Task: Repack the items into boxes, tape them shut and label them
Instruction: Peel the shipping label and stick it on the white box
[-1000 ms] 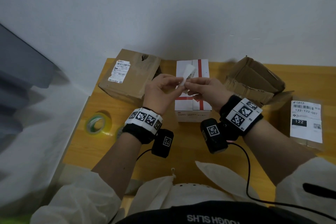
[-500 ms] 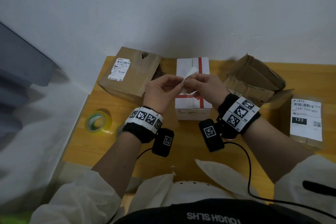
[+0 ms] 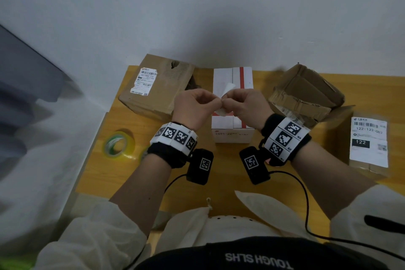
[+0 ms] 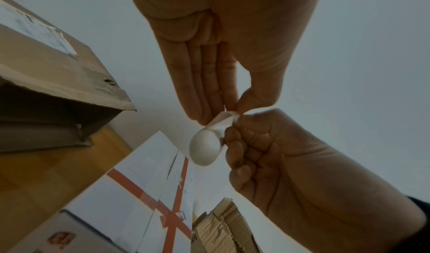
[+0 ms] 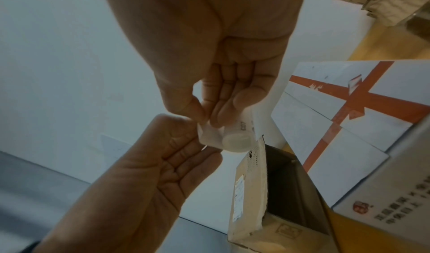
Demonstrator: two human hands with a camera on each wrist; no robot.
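Note:
A small white label [image 3: 227,88] is pinched between both hands above the white box [image 3: 232,136] with crossed red tape. My left hand [image 3: 215,103] pinches the label's edge with thumb and fingers from the left; the left wrist view shows that pinch [image 4: 229,112] with the label [image 4: 206,148] curling below it. My right hand [image 3: 226,103] grips it from the right with curled fingers. In the right wrist view the right hand [image 5: 207,120] holds the printed label [image 5: 232,137], and the left hand [image 5: 186,128] meets it from below.
A brown box [image 3: 157,92] bearing a shipping label stands at the back left, a crumpled brown box [image 3: 306,94] at the back right, and a labelled "122" parcel [image 3: 369,144] at the right edge. A tape roll [image 3: 117,146] lies near the table's left edge.
The label stood up straighter a second ago and now curls over between the fingertips. Both hands have drawn closer together above the white box.

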